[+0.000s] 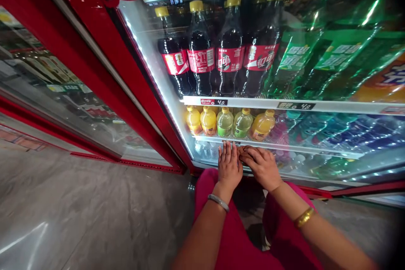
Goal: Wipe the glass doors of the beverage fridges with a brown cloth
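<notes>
My left hand (pixel 229 166) is in front of the lower part of a drinks fridge, fingers stretched out and pointing up. A grey bangle (pixel 218 202) sits on that wrist. Beside it, my right hand (pixel 263 166) has its fingers extended and slightly bent towards the left hand, and the two nearly touch. A brown patch shows by the right fingertips; I cannot tell whether it is an object or a reflection. On the right wrist is a gold bangle (pixel 304 218). Just above the hands stand small bottles of yellow juice (pixel 208 121) and pale green drink (pixel 225 122).
Cola bottles (pixel 230 57) with yellow caps and green soda bottles (pixel 294 61) fill the shelf above. Price tags line the white shelf edge (pixel 253 101). A red door frame (pixel 126 80) slants along the left, over a grey floor (pixel 95 215). Pink-trousered knees (pixel 205 185) are close to the fridge.
</notes>
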Motion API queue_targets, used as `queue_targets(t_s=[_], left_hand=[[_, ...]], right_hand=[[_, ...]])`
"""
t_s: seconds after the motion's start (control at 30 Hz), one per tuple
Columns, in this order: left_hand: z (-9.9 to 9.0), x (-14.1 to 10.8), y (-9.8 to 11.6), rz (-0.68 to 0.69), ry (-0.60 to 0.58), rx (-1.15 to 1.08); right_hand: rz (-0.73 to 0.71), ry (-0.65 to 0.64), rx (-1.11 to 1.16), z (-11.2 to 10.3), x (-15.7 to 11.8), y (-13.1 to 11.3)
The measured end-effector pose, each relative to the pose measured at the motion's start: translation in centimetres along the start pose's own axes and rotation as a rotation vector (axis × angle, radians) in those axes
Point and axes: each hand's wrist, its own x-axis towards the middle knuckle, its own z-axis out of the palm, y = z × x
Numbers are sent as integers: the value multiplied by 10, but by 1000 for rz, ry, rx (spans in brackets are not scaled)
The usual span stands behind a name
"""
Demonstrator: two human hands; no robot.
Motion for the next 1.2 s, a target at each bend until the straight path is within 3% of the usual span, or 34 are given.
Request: queue_targets(t_s=[0.1, 0.27, 0.4, 0.5, 0.67, 0.9, 1.1, 1.2], left_hand=[[5, 5, 12, 21, -37, 1], [18, 6, 33, 83, -36, -13], [21, 4, 42, 76, -41, 2], [19, 6, 48, 126, -57, 11], [20, 13, 66, 157, -40, -11], [19, 23, 104, 186, -87, -18], [10, 39, 145, 272, -159, -49], [9, 47, 163, 285, -176, -66]], right_hand=[[100, 4, -24, -15, -11, 16], [193, 174, -18, -25, -4, 27], [125, 90, -2, -21, -17, 31], [128, 60, -2, -32, -27, 44], [265, 235, -24, -57, -19, 68], [214, 147, -3, -58, -40, 78], [328, 334, -4, -91, -39, 116], [362, 294, -31, -88, -52, 121]])
